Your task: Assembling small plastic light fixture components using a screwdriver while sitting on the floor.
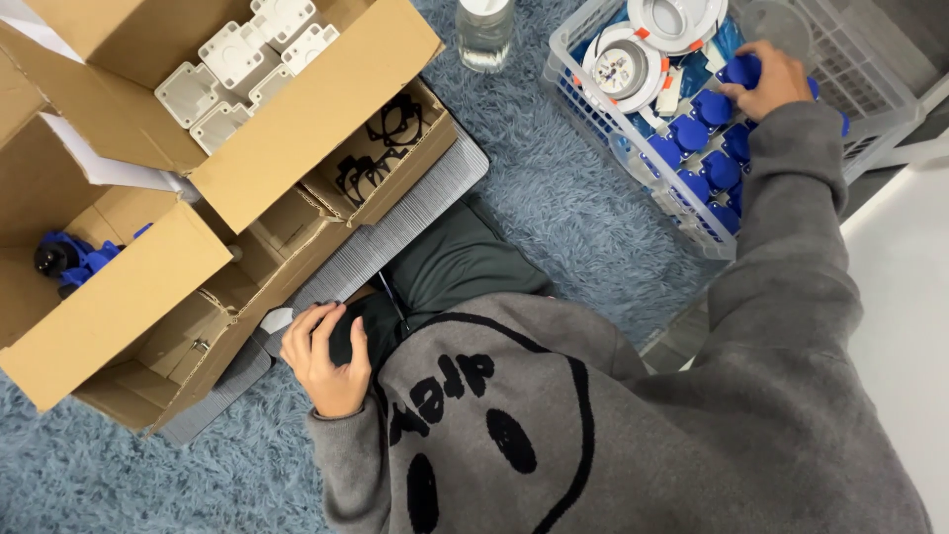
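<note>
Fingers of the right hand (769, 77) close on a blue plastic part (742, 69) in the white basket (870, 89) of matching pieces, while the left hand (326, 358) curls loosely around a dark object (348, 334) at the knee, beside the cardboard boxes (297, 129).

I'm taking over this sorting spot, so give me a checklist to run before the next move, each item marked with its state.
1. Right hand closed on a blue plastic part in the white basket: ok.
2. More blue parts in the basket: ok.
3. Left hand holds a dark object; what it is: cannot tell.
4. Cardboard box with white square parts open: ok.
5. Glass jar upright on the rug: ok.
</note>
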